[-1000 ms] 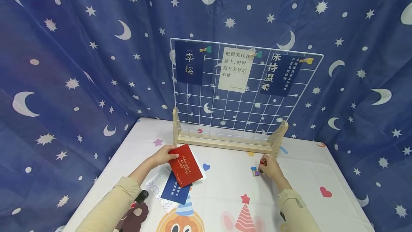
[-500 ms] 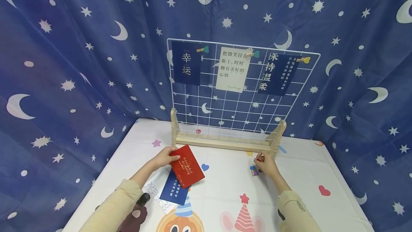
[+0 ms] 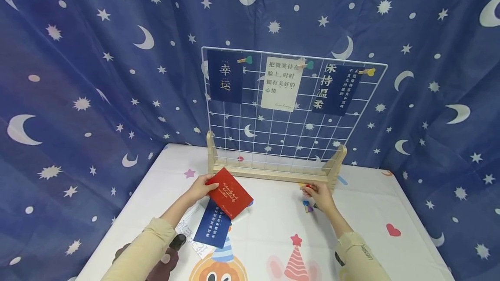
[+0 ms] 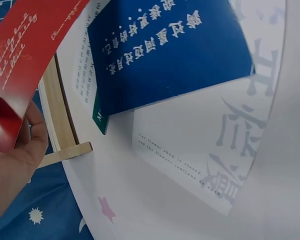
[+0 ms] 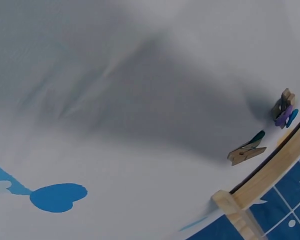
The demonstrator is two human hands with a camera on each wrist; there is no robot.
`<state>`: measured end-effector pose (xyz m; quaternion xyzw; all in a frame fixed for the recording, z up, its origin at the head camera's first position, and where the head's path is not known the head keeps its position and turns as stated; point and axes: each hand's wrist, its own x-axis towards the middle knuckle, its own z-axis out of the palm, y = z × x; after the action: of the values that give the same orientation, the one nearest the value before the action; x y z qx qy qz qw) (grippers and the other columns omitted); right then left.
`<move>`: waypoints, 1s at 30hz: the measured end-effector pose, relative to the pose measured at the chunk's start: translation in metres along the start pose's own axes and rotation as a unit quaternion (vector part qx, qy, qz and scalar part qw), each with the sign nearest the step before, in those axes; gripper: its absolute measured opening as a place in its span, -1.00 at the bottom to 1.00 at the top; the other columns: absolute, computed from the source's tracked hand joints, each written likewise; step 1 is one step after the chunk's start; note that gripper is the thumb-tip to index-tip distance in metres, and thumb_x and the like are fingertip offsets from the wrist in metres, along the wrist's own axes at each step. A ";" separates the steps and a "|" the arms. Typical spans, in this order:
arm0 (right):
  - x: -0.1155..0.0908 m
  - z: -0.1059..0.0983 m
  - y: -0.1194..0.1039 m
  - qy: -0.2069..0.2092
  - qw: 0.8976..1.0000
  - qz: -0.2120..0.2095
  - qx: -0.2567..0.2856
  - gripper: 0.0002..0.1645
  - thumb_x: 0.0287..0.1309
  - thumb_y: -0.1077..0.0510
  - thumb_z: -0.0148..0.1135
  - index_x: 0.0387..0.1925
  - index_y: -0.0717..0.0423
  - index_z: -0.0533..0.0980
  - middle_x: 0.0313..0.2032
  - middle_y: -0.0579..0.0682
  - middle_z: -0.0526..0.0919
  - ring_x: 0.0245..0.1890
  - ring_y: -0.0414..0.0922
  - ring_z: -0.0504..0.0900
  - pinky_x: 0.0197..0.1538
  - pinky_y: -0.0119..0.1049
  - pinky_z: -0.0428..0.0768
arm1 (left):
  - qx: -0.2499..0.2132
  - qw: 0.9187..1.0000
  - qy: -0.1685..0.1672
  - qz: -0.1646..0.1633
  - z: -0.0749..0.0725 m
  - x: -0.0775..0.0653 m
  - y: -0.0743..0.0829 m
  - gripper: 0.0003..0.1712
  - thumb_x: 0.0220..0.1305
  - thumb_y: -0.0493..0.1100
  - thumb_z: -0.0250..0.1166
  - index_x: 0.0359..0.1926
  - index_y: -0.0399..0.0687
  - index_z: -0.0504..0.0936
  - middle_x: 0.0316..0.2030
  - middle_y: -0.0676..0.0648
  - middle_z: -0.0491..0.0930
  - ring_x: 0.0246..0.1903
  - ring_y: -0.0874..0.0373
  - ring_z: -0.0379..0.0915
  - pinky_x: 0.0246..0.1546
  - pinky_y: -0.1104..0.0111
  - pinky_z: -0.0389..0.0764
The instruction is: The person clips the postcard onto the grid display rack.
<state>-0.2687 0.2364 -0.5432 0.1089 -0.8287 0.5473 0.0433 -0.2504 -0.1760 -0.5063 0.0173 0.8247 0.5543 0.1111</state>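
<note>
My left hand (image 3: 201,187) grips a red card (image 3: 230,193) with gold script by its left edge. In the left wrist view the card bends where the thumb presses. Below it on the table lie a blue card (image 4: 170,55) with white writing and a white card (image 4: 190,145) with large grey characters. My right hand (image 3: 321,196) pinches a small red-topped clothespin (image 3: 308,186) near the rack's right foot. Blue and purple clothespins (image 3: 307,206) lie just below that hand. A green-topped clothespin (image 5: 246,148) rests apart from them in the right wrist view.
Behind the hands stands a white wire grid rack (image 3: 273,135) on a wooden base (image 3: 269,174). Clipped along its top are a dark blue card (image 3: 225,81), a cream card (image 3: 280,88) and another blue card (image 3: 336,92). A starry curtain (image 3: 78,77) surrounds the table.
The red card has risen slightly and turned in my left hand, baring more of the blue card. My right hand has moved left with the red clothespin, away from the clothespins on the table.
</note>
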 end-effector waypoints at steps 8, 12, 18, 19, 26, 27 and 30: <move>-0.001 0.007 -0.010 0.037 0.999 0.024 -0.007 -0.80 0.11 0.50 0.14 -0.21 0.53 0.37 -0.30 0.48 0.63 -0.39 0.04 0.72 -0.32 -0.40 0.68 | -0.036 0.998 0.049 0.000 -0.003 0.004 0.003 -0.60 0.31 -0.36 0.11 0.13 -0.47 0.37 -0.05 -0.44 0.53 -0.27 0.08 0.61 -0.15 0.19 0.67; -0.002 0.007 -0.021 0.036 0.999 0.020 -0.013 -0.81 0.09 0.50 0.16 -0.23 0.54 0.39 -0.32 0.48 0.63 -0.48 -0.18 0.69 -0.34 -0.40 0.68 | -0.060 0.996 0.067 -0.003 -0.003 0.003 0.007 -0.61 0.31 -0.36 0.10 0.13 -0.46 0.37 -0.05 -0.44 0.52 -0.28 0.11 0.61 -0.13 0.20 0.66; -0.002 0.008 -0.028 0.030 0.999 -0.011 -0.013 -0.84 0.03 0.51 0.22 -0.30 0.55 0.46 -0.41 0.44 0.63 -0.49 -0.09 0.67 -0.38 -0.50 0.63 | -0.097 0.990 0.105 -0.009 -0.004 0.002 0.011 -0.61 0.32 -0.35 0.10 0.12 -0.46 0.37 -0.05 -0.44 0.51 -0.36 0.22 0.56 -0.18 0.30 0.68; -0.001 0.009 -0.027 0.030 0.999 -0.015 -0.022 -0.84 0.03 0.49 0.23 -0.30 0.53 0.48 -0.41 0.41 0.64 -0.49 -0.12 0.66 -0.38 -0.55 0.60 | -0.100 0.989 0.112 -0.007 -0.004 0.002 0.012 -0.62 0.32 -0.36 0.10 0.12 -0.47 0.37 -0.04 -0.45 0.51 -0.36 0.22 0.56 -0.19 0.30 0.68; 0.006 0.012 -0.031 0.036 0.995 -0.037 -0.087 -0.82 0.04 0.39 0.28 -0.28 0.46 0.56 -0.36 0.29 0.68 -0.43 -0.22 0.63 -0.30 -0.56 0.58 | -0.108 0.982 0.154 0.006 -0.004 0.006 0.021 -0.62 0.29 -0.37 0.14 0.09 -0.47 0.39 -0.05 -0.47 0.53 -0.37 0.21 0.59 -0.26 0.39 0.68; 0.007 0.012 -0.032 0.040 0.994 -0.040 -0.091 -0.82 0.04 0.40 0.28 -0.28 0.44 0.56 -0.35 0.29 0.68 -0.42 -0.19 0.65 -0.30 -0.56 0.58 | -0.105 0.981 0.160 0.011 -0.004 0.007 0.023 -0.63 0.28 -0.37 0.14 0.09 -0.47 0.40 -0.06 -0.47 0.54 -0.38 0.21 0.59 -0.29 0.41 0.68; 0.009 0.014 -0.037 0.052 0.993 -0.051 -0.094 -0.84 0.02 0.41 0.29 -0.29 0.43 0.58 -0.34 0.28 0.69 -0.39 -0.07 0.67 -0.30 -0.55 0.60 | -0.096 0.980 0.173 0.021 -0.004 0.011 0.027 -0.65 0.27 -0.38 0.16 0.06 -0.46 0.43 -0.08 -0.46 0.55 -0.39 0.20 0.59 -0.31 0.43 0.67</move>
<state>-0.2687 0.2086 -0.5140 0.1181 -0.8664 0.4691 0.1241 -0.2645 -0.1673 -0.4822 -0.0726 0.7740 0.6274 -0.0442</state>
